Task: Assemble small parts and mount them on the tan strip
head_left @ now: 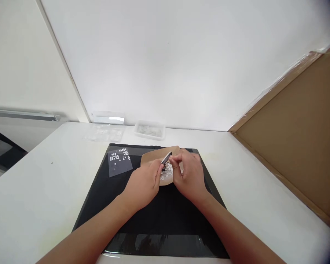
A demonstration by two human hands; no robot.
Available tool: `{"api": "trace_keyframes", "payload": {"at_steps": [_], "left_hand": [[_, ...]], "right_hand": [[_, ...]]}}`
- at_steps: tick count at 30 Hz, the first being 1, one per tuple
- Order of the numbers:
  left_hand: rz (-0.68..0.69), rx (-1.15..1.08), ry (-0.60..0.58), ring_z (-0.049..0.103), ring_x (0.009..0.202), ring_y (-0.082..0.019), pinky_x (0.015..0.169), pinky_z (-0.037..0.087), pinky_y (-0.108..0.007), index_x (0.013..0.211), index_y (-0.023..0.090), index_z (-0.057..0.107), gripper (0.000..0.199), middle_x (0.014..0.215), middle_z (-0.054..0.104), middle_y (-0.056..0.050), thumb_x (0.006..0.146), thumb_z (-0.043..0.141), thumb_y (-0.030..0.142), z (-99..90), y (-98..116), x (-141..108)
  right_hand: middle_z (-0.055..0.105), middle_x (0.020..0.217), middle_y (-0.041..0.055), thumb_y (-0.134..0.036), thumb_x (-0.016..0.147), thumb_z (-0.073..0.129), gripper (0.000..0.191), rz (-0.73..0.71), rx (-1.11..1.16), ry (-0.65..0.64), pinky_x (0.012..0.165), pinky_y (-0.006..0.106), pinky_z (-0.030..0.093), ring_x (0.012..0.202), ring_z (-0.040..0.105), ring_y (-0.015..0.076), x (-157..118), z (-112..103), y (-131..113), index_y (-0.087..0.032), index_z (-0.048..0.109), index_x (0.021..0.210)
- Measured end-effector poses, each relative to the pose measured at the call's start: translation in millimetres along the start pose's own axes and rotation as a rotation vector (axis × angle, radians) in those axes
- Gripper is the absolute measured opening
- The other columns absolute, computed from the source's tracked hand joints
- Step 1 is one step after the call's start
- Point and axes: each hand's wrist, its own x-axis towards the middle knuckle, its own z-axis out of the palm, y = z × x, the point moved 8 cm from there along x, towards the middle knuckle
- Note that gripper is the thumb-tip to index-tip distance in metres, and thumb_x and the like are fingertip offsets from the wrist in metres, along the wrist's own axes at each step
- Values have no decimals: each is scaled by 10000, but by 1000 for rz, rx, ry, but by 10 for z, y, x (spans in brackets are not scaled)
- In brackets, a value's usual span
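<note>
My left hand (145,182) is closed on a small flat dark piece with a pale edge (166,158), held tilted with its far end up. My right hand (189,176) pinches with thumb and forefinger right at that piece's upper right side; anything between those fingertips is too small to make out. Both hands are over a brown paper tray (154,154), whose front part they hide. Many small white bits (167,173) lie in it, below the fingers. To the left, a clear sheet (120,169) carries rows of small white squares.
A black mat (154,220) with a glossy front strip lies under everything on the white table (30,205). Behind it stand a translucent plastic box (150,130) and some clear plastic sheets (104,132). A brown cardboard panel (297,139) borders the right side.
</note>
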Motion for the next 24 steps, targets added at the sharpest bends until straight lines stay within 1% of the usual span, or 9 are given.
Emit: {"api": "trace_keyframes", "payload": {"at_steps": [3, 6, 8, 12, 15, 20, 24], "left_hand": [[-3, 31, -13, 597, 678, -182, 580, 303, -292, 940, 222, 501, 289, 804, 630, 5, 1098, 281, 321, 5, -10, 6], [-8, 64, -10, 610, 685, -186, 573, 305, -291, 928, 223, 499, 302, 791, 634, 2, 1101, 277, 331, -4, -1, 11], [-5, 84, 3, 624, 701, -189, 572, 306, -291, 927, 221, 503, 299, 808, 648, -6, 1101, 282, 319, -17, 17, 11], [10, 119, 10, 632, 693, -191, 571, 300, -293, 930, 220, 505, 295, 810, 658, -8, 1101, 280, 305, -22, 34, 6], [21, 160, 16, 626, 681, -199, 553, 283, -298, 931, 222, 497, 297, 805, 654, -8, 1100, 272, 317, -14, 21, 3], [20, 208, 21, 631, 688, -208, 539, 295, -298, 967, 221, 515, 278, 845, 666, -19, 1093, 295, 335, 4, -10, 8], [-6, 211, 43, 643, 708, -204, 551, 331, -291, 1006, 231, 538, 315, 853, 669, -13, 1103, 273, 372, -31, -3, 6]], "right_hand": [[630, 771, -9, -209, 996, 519, 146, -37, -15, -32, 761, 367, 345, 704, 585, 178, -7, 33, -37, -222, 502, 851], [617, 766, -12, -207, 997, 521, 152, -4, -40, 11, 763, 364, 344, 692, 575, 170, 2, -6, -17, -220, 505, 847], [611, 764, -11, -205, 997, 520, 151, -3, -44, 13, 760, 361, 345, 693, 572, 171, 2, -11, -24, -220, 502, 848], [623, 760, -13, -182, 988, 516, 143, -67, -45, -21, 754, 362, 341, 694, 578, 174, -12, 18, -99, -222, 502, 851], [614, 752, -16, -203, 987, 531, 149, -34, -52, 8, 753, 363, 342, 683, 570, 171, -7, 5, -68, -218, 508, 841], [632, 763, -12, -243, 992, 530, 156, -12, 17, -72, 743, 364, 347, 693, 577, 180, -20, 81, -31, -219, 528, 838], [658, 791, -8, -308, 996, 555, 176, 100, 77, -52, 778, 379, 379, 717, 599, 188, -30, 51, 67, -227, 567, 840]]}}
